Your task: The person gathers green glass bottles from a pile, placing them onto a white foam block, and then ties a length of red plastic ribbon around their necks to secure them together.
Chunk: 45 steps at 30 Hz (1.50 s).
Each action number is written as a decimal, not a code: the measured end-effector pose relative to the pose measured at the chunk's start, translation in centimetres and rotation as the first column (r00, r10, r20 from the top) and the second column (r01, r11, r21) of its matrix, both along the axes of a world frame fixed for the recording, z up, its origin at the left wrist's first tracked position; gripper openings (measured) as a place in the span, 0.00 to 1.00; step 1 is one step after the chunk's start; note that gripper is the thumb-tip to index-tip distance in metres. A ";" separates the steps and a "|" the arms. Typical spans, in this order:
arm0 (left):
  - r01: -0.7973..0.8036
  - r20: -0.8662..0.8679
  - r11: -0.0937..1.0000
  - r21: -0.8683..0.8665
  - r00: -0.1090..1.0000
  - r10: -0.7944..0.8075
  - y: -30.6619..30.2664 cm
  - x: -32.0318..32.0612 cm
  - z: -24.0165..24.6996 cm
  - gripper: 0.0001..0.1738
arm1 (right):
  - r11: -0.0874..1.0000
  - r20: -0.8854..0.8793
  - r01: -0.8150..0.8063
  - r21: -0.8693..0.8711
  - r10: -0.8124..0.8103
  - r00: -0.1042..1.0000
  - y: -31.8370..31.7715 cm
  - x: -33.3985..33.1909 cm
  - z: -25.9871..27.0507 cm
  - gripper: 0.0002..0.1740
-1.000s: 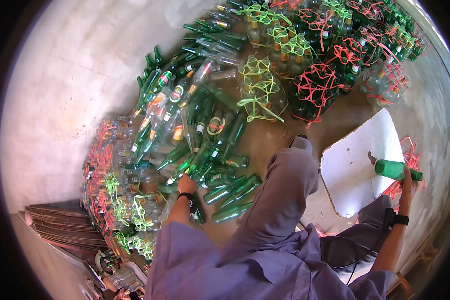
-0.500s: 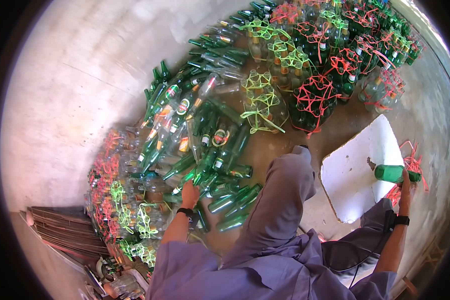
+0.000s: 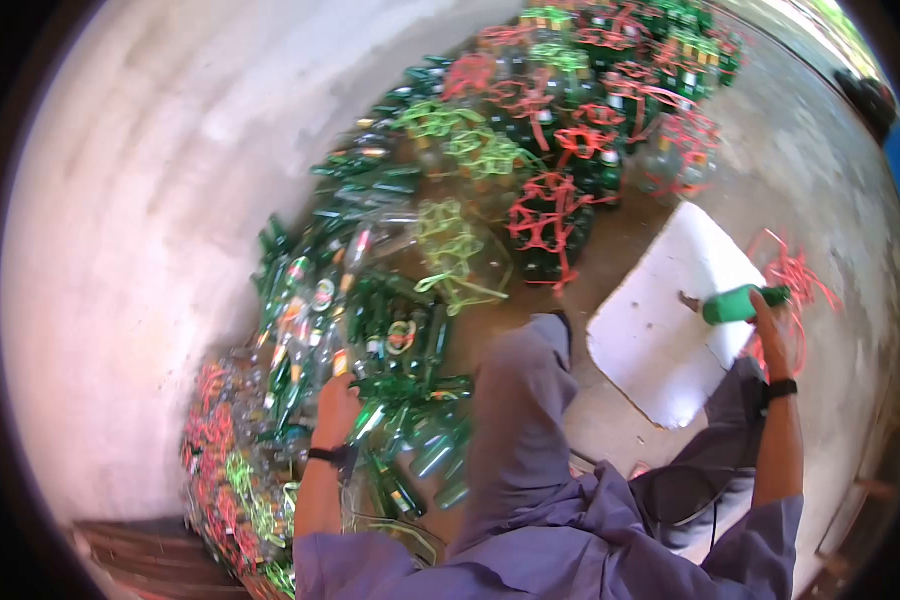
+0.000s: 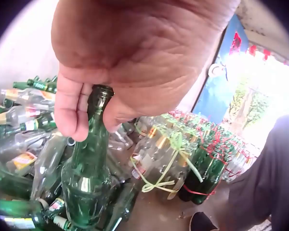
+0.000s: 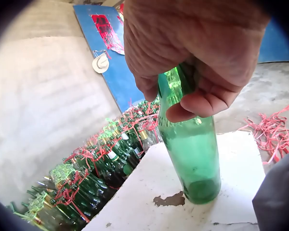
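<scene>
In the left wrist view my left hand (image 4: 135,57) grips a dark green bottle (image 4: 86,178) by its neck, bottom hanging down over the loose bottles. The head view has that hand (image 3: 337,410) at the near side of the bottle pile. My right hand (image 5: 197,57) holds a lighter green bottle (image 5: 192,154) round its neck and shoulder, its base over the white board (image 5: 135,192). Seen from the head, the same bottle (image 3: 732,304) lies sideways in view above the board (image 3: 660,330); whether its base touches the board, I cannot tell.
Bottle bundles tied with red (image 3: 550,225) and green straps (image 3: 450,250) stand at the back. Loose green and clear bottles are heaped along the wall (image 3: 140,250). Pink straps (image 5: 274,132) lie beside the board. A blue door (image 4: 219,72) stands beyond the bundles.
The head view has turned, shifting the scene left and the bundles lower. My left hand has moved from among the bottles, now with one gripped by the neck. My right hand keeps its bottle.
</scene>
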<state>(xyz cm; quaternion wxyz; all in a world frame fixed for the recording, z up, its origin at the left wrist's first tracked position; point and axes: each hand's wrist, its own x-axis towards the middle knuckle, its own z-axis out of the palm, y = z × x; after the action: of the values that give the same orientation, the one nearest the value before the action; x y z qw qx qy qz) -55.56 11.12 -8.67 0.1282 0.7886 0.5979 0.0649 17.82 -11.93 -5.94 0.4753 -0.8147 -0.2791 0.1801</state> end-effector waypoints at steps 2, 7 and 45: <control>0.048 -0.032 0.998 0.026 0.998 -0.047 -0.4 2.7 2.7 0.14 | 1.000 -0.033 0.023 0.005 -0.023 0.999 -0.3 2.0 -2.7 0.25; 0.251 0.032 0.966 0.063 0.967 -0.253 -0.2 10.5 7.3 0.12 | 0.989 0.002 0.098 -0.112 -0.099 0.995 0.9 2.0 -1.9 0.26; 0.792 0.492 0.603 0.096 0.489 -0.720 -4.6 66.1 5.6 0.17 | 0.971 0.100 0.036 -0.235 -0.013 0.995 1.3 2.7 0.7 0.23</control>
<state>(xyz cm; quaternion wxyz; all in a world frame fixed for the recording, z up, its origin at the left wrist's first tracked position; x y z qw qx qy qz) 10.52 6.56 -3.03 0.3444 0.9155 0.1404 0.1533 20.57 -10.62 -5.20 0.3631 -0.8767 -0.2684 0.1661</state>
